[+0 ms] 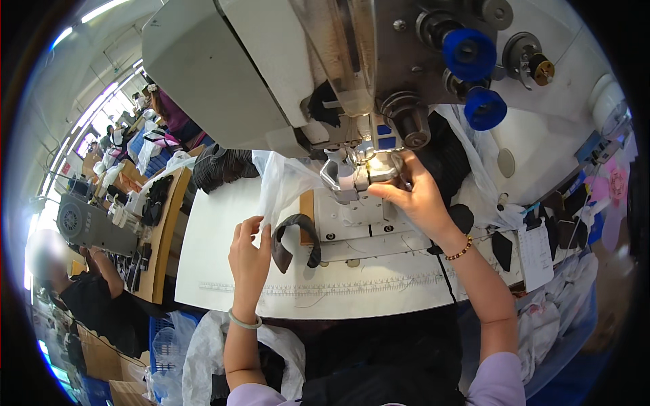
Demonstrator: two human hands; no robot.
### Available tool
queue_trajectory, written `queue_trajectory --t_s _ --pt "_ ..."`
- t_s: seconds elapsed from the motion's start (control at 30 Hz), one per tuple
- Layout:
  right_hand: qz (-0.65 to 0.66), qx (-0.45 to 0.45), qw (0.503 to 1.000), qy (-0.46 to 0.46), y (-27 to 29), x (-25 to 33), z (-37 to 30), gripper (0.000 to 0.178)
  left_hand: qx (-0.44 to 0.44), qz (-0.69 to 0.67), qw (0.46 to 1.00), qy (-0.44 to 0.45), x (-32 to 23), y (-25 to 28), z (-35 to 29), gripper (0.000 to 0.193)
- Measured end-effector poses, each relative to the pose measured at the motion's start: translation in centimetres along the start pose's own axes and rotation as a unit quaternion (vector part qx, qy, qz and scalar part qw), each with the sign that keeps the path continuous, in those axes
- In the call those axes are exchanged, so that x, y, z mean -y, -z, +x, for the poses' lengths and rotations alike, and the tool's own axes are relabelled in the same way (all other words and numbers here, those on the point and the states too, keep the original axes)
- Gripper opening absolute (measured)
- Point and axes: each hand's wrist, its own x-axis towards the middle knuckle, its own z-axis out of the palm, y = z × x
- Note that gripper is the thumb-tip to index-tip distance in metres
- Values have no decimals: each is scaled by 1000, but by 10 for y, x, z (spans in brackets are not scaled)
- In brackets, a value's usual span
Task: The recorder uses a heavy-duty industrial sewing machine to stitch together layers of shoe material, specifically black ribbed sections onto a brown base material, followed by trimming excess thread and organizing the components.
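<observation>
My right hand (425,203) reaches in under the head of a grey sewing machine (223,74). Its thumb and fingers close around the lit metal fitting (379,169) below the needle area; what they pinch there is hidden. Farther left, my left hand (248,260) is raised over the white table with its fingers loosely bent and the thumb apart. Beside its thumb, a curved black padded strip (282,252) rests on the table. A sheet of translucent plastic (284,179) hangs down close to the left fingertips; whether they touch it, I cannot tell.
Stacked black curved pieces (223,168) lie at the table's back left. Blue knobs (468,55) jut from the machine at upper right. A printed ruler runs along the table's front (325,287). At far left, a person (95,298) sits by another machine (95,223).
</observation>
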Motion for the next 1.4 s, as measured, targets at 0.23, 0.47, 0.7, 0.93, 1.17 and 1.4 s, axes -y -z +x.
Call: queue_trajectory --t_s 0.23,0.47,0.7,0.93,1.17,1.4 --pt "-52 -235 970 -27 34 22 -30 31 -69 -85 987 -117 -60 20 -5 11" --pt "105 -48 990 -80 3 59 -67 14 -33 -159 961 -222 -105 4 -3 9" --pt "178 116 953 -217 -12 39 -46 33 -85 -128 941 -300 -118 -9 1 17" --pt "111 120 966 -198 -14 43 -39 37 -87 -116 936 -320 -106 -9 -9 18" --pt "116 85 972 -187 -28 37 -38 31 -96 -127 932 -325 -108 -10 -5 18" --pt "-245 -68 928 270 -15 -2 -31 24 -99 -123 936 -316 -104 -13 -2 16"
